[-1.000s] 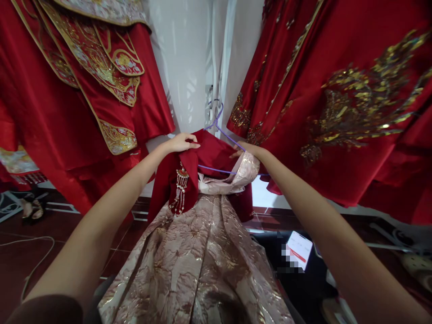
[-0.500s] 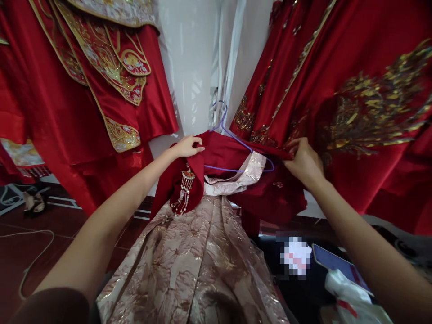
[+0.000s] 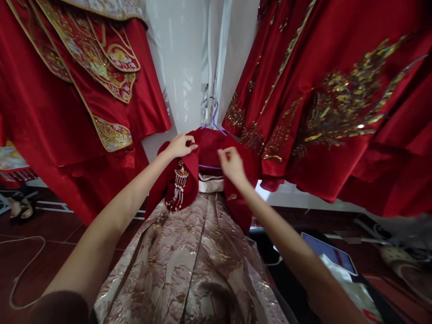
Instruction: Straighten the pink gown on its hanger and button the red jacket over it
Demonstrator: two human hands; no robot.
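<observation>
A dark red jacket [image 3: 211,146] hangs over a purple hanger [image 3: 213,120], its front parted. Beneath it a pale pink-gold brocade skirt [image 3: 192,252] spreads down toward me, its light waistband [image 3: 211,184] showing in the gap. My left hand [image 3: 182,146] pinches the jacket's left front edge, just above a beaded tassel ornament [image 3: 180,184]. Fingers closed, my right hand [image 3: 231,164] grips the right front edge near the middle; the cloth at its fingertips is partly hidden.
Red embroidered garments [image 3: 101,90] hang at the left, and a red sequined one [image 3: 320,112] at the right. Below right lie a tablet-like device [image 3: 329,252] and plastic packaging [image 3: 357,292]. A pale cable [image 3: 42,252] curves over the floor.
My right hand has moved left with the right front of the jacket, folding it over the hanger and waistband. My left hand keeps its pinch. The view has shifted slightly.
</observation>
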